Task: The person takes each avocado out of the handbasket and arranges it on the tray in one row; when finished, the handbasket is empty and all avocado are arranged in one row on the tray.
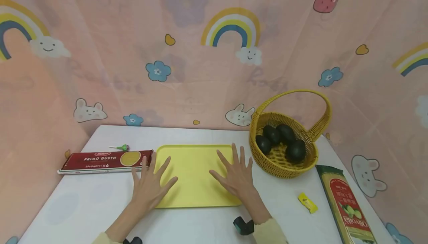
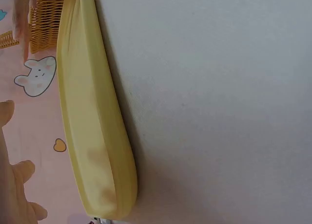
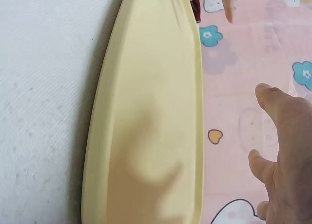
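A yellow tray [image 1: 194, 177] lies on the white table, with nothing on it. Above its left edge my left hand [image 1: 148, 182] is held with fingers spread, holding nothing. My right hand [image 1: 238, 175] hovers over the tray's right edge, its fingers also spread and holding nothing. Both wrist views show the hands raised apart from the tray, and in the right wrist view the right hand [image 3: 292, 146] casts a shadow on it. Left of the tray lies a dark red spaghetti box [image 1: 103, 161], close to the left fingertips.
A wicker basket [image 1: 257, 154] with a tall handle holds several dark, avocado-like fruits [image 1: 295, 150] at the back right. A yellow wrapped candy [image 1: 307, 202] and a green-and-red Olivolia packet [image 1: 349, 206] lie at right. Behind the spaghetti box is a lollipop [image 1: 125, 147].
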A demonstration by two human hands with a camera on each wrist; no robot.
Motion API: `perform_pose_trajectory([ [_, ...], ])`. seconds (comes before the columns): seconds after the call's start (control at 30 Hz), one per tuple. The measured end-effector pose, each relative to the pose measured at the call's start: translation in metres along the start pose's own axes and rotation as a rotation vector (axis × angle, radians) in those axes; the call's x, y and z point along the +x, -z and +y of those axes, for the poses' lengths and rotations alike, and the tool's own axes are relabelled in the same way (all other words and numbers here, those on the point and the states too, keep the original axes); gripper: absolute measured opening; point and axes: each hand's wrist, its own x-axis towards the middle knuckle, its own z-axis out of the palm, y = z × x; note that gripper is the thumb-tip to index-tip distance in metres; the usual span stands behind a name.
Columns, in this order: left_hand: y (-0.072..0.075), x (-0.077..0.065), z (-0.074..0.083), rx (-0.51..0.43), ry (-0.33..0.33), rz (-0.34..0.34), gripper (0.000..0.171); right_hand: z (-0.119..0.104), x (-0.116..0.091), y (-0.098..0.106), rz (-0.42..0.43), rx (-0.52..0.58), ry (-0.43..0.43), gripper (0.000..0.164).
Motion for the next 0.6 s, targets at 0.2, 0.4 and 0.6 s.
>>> perform_pose_trajectory([
  [0.2, 0.005, -0.008, -0.003, -0.074, -0.041, -0.008, 0.064, 0.006, -0.006, 0.002, 0.002, 0.02, 0.01, 0.07],
  [0.4, 0.014, -0.014, -0.011, -0.253, -0.009, -0.112, 0.057, 0.013, -0.014, 0.003, 0.01, 0.066, 0.015, 0.069],
  [0.6, 0.02, -0.013, -0.028, -0.37, -0.068, -0.192, 0.049, 0.021, -0.02, 0.007, 0.029, 0.208, 0.007, 0.061],
])
